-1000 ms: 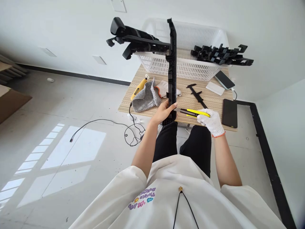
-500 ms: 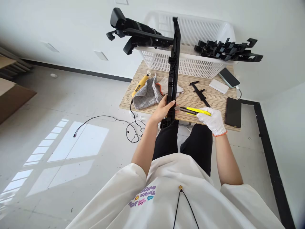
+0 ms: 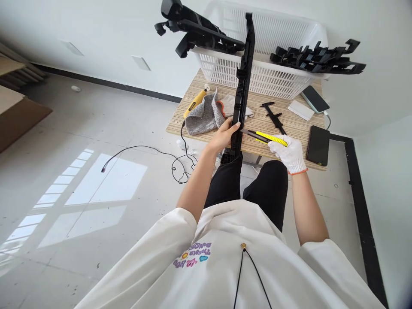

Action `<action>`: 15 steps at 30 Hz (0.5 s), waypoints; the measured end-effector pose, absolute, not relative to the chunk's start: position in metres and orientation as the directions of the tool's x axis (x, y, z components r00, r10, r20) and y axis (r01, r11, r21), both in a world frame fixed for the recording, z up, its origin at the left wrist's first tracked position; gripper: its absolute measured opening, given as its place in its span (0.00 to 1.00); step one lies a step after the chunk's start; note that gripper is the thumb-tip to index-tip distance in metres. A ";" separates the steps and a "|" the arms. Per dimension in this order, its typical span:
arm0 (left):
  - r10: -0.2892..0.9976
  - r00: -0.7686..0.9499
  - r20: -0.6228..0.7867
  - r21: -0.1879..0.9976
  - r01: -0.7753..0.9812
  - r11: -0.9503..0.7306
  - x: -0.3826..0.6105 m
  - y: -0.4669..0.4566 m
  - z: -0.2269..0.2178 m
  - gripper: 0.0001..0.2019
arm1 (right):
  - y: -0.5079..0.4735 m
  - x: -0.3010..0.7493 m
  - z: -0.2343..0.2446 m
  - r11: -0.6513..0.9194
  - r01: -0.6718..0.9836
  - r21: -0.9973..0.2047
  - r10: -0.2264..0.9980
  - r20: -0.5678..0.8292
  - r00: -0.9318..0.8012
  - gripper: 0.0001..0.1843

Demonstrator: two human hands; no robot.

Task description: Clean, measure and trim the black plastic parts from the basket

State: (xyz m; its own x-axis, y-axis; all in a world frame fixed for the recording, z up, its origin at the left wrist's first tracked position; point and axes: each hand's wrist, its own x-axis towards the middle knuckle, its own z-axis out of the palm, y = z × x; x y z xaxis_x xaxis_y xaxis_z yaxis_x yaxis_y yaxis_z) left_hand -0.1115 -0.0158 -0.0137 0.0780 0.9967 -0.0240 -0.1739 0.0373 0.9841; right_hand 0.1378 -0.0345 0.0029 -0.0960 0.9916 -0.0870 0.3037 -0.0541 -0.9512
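Observation:
My bare left hand (image 3: 224, 136) grips a long black plastic part (image 3: 243, 86) near its lower end. The part stands steeply up across the table edge, its foot by my left thigh. In a white knit glove, my right hand (image 3: 287, 151) is closed around a yellow and black utility knife (image 3: 265, 137). The knife's blade points left and reaches the part's right side, close to my left thumb; whether it touches I cannot tell.
A white plastic basket (image 3: 222, 71) carries several black parts (image 3: 317, 58) across its rim. On the table (image 3: 175, 131) lie a grey cloth (image 3: 203, 116), a yellow rotary tool (image 3: 195, 104), a glove (image 3: 229, 103), a black caliper (image 3: 274, 118) and two phones (image 3: 318, 146). A cable (image 3: 141, 146) trails over the floor.
The view has shifted a little, moving the table and basket up and right in the picture. Both hands keep their hold, and the black part leans slightly more to the right.

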 end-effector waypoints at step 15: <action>0.998 0.059 0.020 0.979 -0.202 -0.008 -0.110 -0.021 -0.019 0.22 | -0.032 0.139 0.004 -0.080 0.372 -0.925 0.976 -0.149 -0.162 0.17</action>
State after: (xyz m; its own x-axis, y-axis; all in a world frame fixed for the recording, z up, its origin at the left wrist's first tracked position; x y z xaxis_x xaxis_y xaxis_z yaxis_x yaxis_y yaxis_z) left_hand -0.1100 -0.0210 -0.0188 0.0592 0.9980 0.0204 -0.2015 -0.0081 0.9795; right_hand 0.1390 -0.0317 0.0041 -0.1615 0.9756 -0.1490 0.3725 -0.0796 -0.9246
